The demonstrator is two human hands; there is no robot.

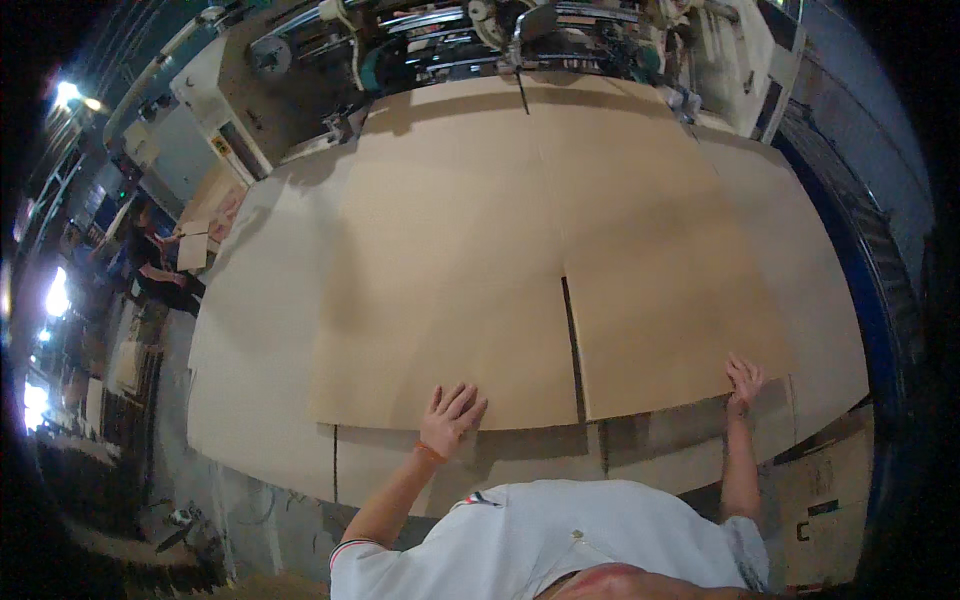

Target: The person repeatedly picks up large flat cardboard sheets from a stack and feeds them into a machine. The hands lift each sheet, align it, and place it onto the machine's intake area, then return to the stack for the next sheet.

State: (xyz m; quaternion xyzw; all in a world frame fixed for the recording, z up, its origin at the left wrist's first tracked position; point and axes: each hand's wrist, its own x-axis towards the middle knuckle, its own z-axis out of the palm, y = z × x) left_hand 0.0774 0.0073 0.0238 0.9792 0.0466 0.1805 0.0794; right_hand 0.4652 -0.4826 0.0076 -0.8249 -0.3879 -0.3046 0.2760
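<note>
A large brown cardboard sheet (450, 280) lies flat before me, its far edge at a machine's rollers. A slot runs inward from its near edge, and a shorter slot cuts into the far edge. My left hand (452, 418) rests on the near edge, left of the near slot, fingers spread and lying flat. At the near right corner, my right hand (743, 382) touches the edge, fingers stretched over the top; its thumb is not clear. Beneath lies a wider, paler cardboard sheet (260, 330), showing on both sides and along the front.
The machine (500, 40) with rollers and shafts spans the far side, its pale housings (225, 110) at either end. A dark blue rail (850, 240) runs along the right. Another person (160, 265) stands at far left beside cardboard pieces (205, 225). Printed cardboard (825, 500) stands at lower right.
</note>
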